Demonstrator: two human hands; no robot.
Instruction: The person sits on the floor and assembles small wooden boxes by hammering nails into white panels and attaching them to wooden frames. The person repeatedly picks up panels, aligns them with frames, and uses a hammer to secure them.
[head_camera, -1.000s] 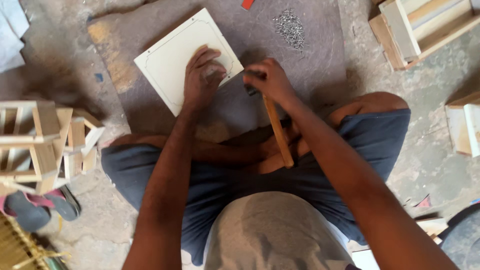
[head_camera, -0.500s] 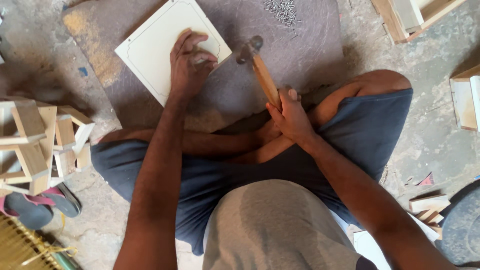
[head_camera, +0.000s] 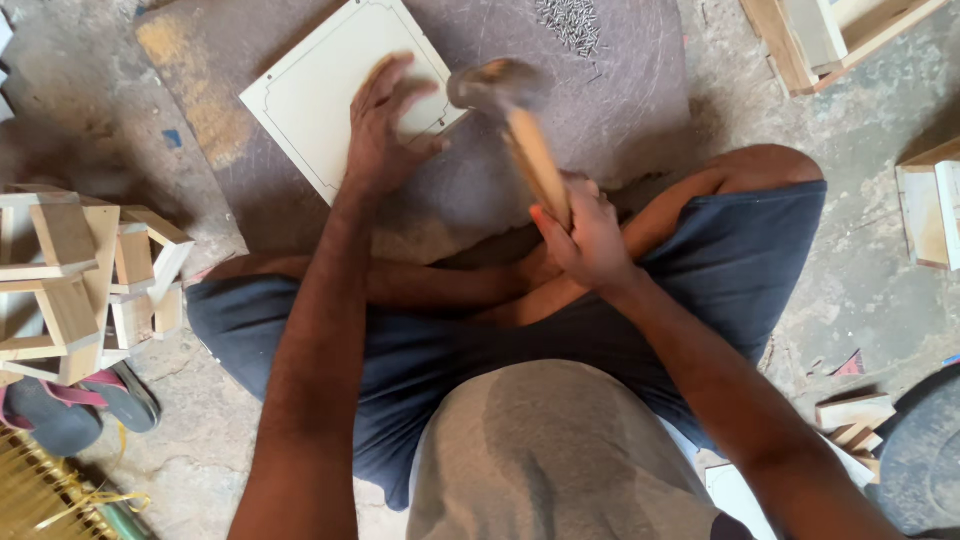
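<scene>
Two hands work close together on the grey slab (head_camera: 620, 130) laid on the floor. The left hand (head_camera: 385, 135) presses, fingers spread, on the near corner of a pale square panel (head_camera: 320, 90) near the slab's left edge. The right hand (head_camera: 585, 235) is clenched on the wooden handle of a hammer (head_camera: 500, 90), whose blurred head hangs just beside those fingers — a slightly off swing could strike them, or dent the panel. Loose nails (head_camera: 570, 22) lie by the slab's far edge.

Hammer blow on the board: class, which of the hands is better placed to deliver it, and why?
The right hand: it grips the hammer raised over the board, while the left hand rests on that board.
</scene>
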